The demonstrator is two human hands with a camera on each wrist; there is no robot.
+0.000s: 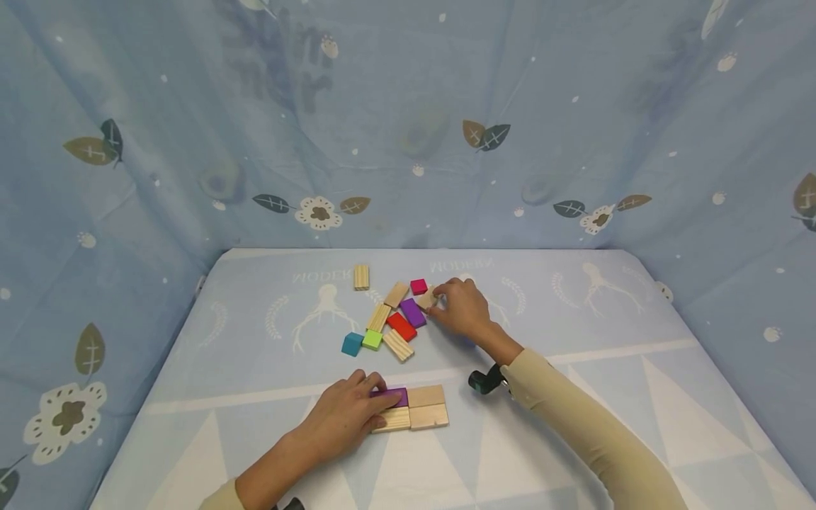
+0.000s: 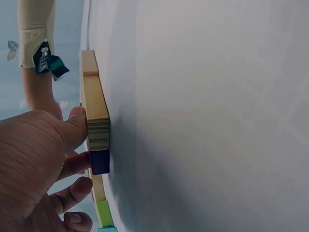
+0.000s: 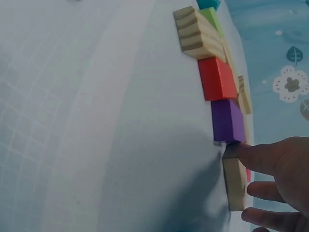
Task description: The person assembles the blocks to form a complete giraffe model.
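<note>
My left hand point(image 1: 344, 414) lies at the left end of a flat rectangle of blocks, its thumb and fingers gripping across a purple block point(image 1: 401, 398) and a striped wooden block point(image 1: 394, 420). Two plain wooden blocks point(image 1: 428, 416) adjoin them on the right. Seen from the left wrist, the thumb meets the striped block point(image 2: 98, 135) and a finger reaches the purple end point(image 2: 100, 162). Farther back, my right hand point(image 1: 464, 308) pinches a plain wooden block point(image 1: 426, 299), thumb at one end and fingers at the other. In the right wrist view that block point(image 3: 235, 184) is close to another purple block point(image 3: 227, 122).
Left of the right hand lies a loose cluster with a red block point(image 1: 401, 326), a pink-red cube point(image 1: 418, 287), a green block point(image 1: 372, 339), a teal cube point(image 1: 353, 344) and several wooden blocks point(image 1: 398, 346). One striped block point(image 1: 361, 278) sits farther back. A patterned blue curtain point(image 1: 408, 127) encloses the table.
</note>
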